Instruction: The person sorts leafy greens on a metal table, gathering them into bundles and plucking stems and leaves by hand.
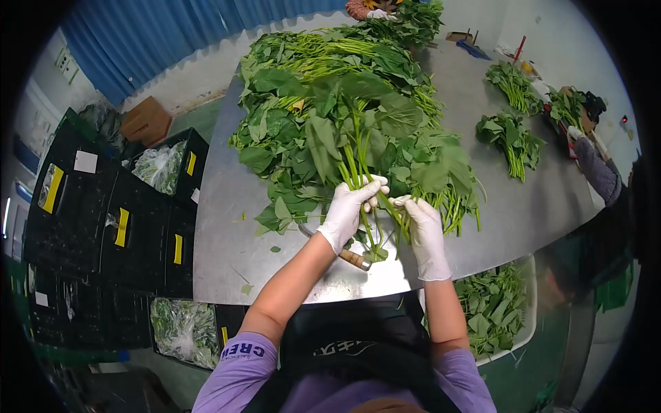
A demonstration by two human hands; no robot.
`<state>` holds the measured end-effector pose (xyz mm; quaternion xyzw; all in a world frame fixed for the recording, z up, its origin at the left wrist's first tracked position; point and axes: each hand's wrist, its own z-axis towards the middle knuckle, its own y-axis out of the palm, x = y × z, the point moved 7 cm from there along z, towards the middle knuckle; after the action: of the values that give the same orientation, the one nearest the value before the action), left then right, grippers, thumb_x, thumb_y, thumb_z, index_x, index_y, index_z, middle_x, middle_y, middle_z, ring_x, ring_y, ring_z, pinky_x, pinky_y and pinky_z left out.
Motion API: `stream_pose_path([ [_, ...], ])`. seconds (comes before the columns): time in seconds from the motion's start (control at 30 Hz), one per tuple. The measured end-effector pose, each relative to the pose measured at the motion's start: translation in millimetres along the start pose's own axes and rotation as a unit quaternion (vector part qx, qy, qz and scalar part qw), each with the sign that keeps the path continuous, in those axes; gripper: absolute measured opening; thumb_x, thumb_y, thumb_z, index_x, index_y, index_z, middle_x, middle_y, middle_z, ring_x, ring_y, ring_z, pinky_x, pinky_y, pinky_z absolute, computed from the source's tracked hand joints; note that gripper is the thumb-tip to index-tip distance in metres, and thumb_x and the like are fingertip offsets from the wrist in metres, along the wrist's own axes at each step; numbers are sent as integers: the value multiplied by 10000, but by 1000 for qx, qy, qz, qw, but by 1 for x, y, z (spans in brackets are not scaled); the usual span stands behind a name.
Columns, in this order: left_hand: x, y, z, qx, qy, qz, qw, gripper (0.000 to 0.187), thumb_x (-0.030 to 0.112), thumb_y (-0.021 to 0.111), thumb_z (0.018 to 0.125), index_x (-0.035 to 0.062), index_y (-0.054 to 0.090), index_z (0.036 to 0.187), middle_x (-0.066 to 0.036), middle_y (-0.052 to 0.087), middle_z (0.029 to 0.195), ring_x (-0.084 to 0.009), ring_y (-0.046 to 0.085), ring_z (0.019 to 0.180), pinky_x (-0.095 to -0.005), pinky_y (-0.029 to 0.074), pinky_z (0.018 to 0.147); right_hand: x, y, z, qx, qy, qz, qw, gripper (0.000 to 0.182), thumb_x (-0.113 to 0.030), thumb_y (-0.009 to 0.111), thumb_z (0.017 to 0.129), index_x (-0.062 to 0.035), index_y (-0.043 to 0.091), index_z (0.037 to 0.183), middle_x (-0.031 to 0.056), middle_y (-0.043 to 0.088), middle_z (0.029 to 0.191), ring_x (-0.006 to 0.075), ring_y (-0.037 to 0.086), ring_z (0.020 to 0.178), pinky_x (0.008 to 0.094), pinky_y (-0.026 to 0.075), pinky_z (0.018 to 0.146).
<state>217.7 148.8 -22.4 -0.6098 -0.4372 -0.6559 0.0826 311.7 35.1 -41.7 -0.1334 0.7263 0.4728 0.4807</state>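
My left hand, in a white glove, is closed around a small bunch of leafy green stems. The leaves point away from me and the stem ends hang below the fist. Just to its right, my gloved right hand pinches a green stem between thumb and fingers. Under my left wrist, a sickle with a wooden handle lies on the metal table; part of its curved blade is hidden. A large heap of leafy greens spreads over the table beyond both hands.
Two separate bunches of greens lie on the right side. Black crates with bagged greens stand at left. A white basket of greens sits below the right edge. Co-workers' hands show at the far end and right.
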Motion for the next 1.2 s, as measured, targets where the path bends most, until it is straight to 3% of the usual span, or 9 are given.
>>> stream_pose_path([
  [0.27, 70, -100, 7, 138, 152, -96, 974, 171, 131, 612, 855, 35, 593, 995, -43, 610, 803, -54, 495, 614, -155, 359, 497, -83, -197, -68, 59, -288, 422, 858, 526, -285, 652, 789, -35, 472, 1216, 171, 527, 1198, 267, 516, 1122, 364, 487, 875],
  [0.37, 67, -99, -2, 128, 127, -87, 980, 181, 127, 613, 851, 42, 593, 1009, -29, 608, 804, -58, 521, 636, -160, 371, 496, -93, -192, -77, 83, -246, 453, 853, 963, -337, 696, 728, -25, 95, 1412, 188, 223, 1433, 294, 266, 1321, 418, 381, 1021],
  [0.47, 41, -76, 2, 27, 47, -132, 990, 168, 126, 595, 854, 34, 592, 994, -15, 589, 780, -66, 519, 647, -175, 376, 510, -61, -148, -54, 189, -102, -40, 976, 620, -244, 626, 846, 54, 343, 1310, 187, 494, 1239, 220, 525, 1110, 272, 477, 855],
  [0.53, 33, -66, -4, 27, 20, -102, 994, 152, 133, 586, 856, 28, 598, 965, -14, 589, 757, -67, 511, 643, -190, 366, 525, -54, -132, -34, 233, -73, -280, 928, 417, -169, 633, 817, 29, 540, 1171, 72, 630, 956, 90, 590, 801, 201, 434, 670],
  [0.67, 37, -57, -25, 47, 44, -50, 997, 167, 147, 579, 862, 20, 587, 970, -27, 611, 761, -83, 535, 670, -200, 399, 591, -35, -113, 8, 242, -29, -688, 683, 291, -339, 652, 753, -58, 677, 826, 147, 644, 712, 270, 632, 670, 347, 476, 630],
  [0.77, 45, -54, -34, 72, 127, -34, 989, 187, 137, 583, 861, 9, 565, 995, -39, 614, 760, -97, 540, 662, -231, 420, 634, -20, -126, 32, 227, -43, -730, 643, 307, -374, 634, 758, -69, 666, 787, 177, 631, 724, 317, 625, 703, 386, 473, 645],
  [0.93, 35, -42, -31, -37, 99, -81, 991, 224, 75, 550, 873, -40, 553, 1065, -18, 543, 635, -95, 512, 587, -214, 417, 610, -35, -131, 23, 226, -120, -272, 928, 161, -102, 563, 856, -15, 625, 735, -21, 570, 606, 27, 451, 501, 176, 337, 465],
  [1.0, 20, -40, -27, -24, 67, -89, 994, 202, 86, 556, 872, -33, 566, 1035, -22, 551, 635, -99, 515, 592, -218, 420, 610, -31, -127, 18, 227, -92, -271, 931, 162, -142, 576, 855, -19, 629, 765, -7, 588, 626, 47, 474, 502, 196, 354, 466],
  [1.2, 0, -26, -27, -12, 16, -48, 999, 200, 177, 592, 851, 41, 600, 997, -18, 609, 710, -96, 554, 656, -223, 430, 572, -15, -112, 22, 172, 20, -740, 650, 357, -426, 646, 740, -70, 631, 759, 155, 639, 720, 304, 622, 691, 384, 469, 654],
])
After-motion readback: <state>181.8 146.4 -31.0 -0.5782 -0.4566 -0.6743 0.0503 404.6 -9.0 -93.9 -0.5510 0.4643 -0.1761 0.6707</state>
